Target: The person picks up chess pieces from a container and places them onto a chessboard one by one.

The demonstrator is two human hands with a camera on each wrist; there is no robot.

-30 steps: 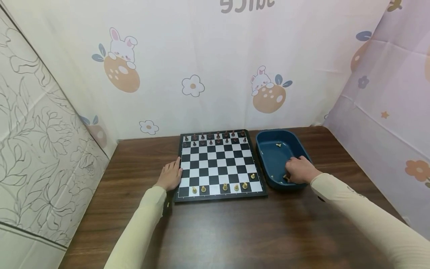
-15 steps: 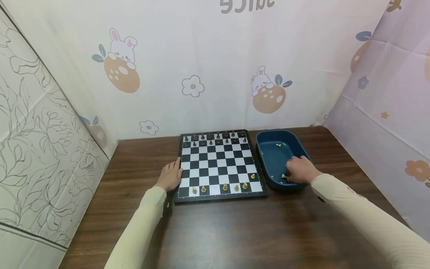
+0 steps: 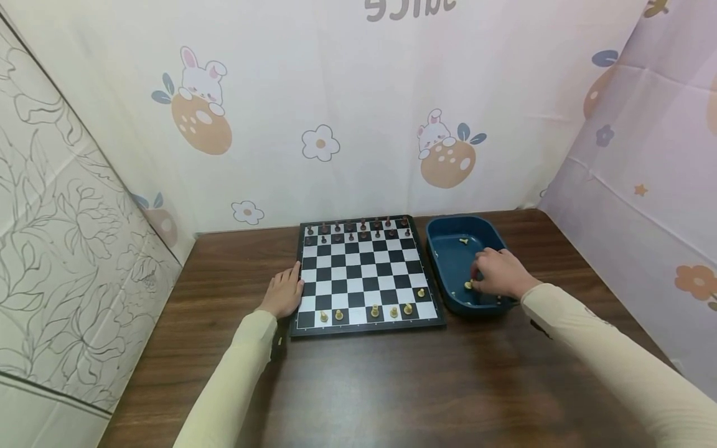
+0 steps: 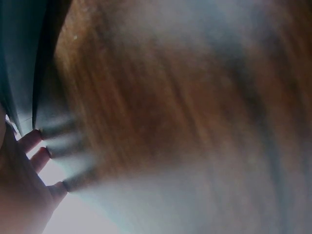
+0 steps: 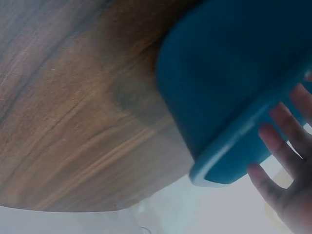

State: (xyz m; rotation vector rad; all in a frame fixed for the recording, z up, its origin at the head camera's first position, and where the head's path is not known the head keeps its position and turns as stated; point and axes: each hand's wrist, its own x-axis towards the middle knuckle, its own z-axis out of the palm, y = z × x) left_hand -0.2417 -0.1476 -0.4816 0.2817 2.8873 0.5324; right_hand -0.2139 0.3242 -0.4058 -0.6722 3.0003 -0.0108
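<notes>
My left hand (image 3: 282, 292) lies flat with straight fingers against the left edge of the chessboard (image 3: 370, 331). In the left wrist view, the left fingertips (image 4: 43, 155) reach the table beside the board's dark side. Over the blue tray (image 3: 439, 274), my right hand (image 3: 501, 274) pinches a yellow chess piece (image 3: 468, 285) at its fingertips. The right wrist view shows the right hand's fingers (image 5: 282, 146) past the tray's rim, the piece hidden there. Another yellow piece (image 3: 463, 241) lies near the tray's far end, with small pieces near its front.
Dark red chess pieces (image 3: 363, 224) fill the two far rows of the board. Several yellow pieces (image 3: 375, 310) stand along the near side, one (image 3: 421, 292) a row further in. The wooden table (image 3: 358, 392) ends at a printed cloth wall (image 3: 370, 174) behind the board.
My right hand has risen slightly from the tray's bottom, bringing a yellow piece out at its fingertips. Another piece shows below the hand. The left hand stays in place.
</notes>
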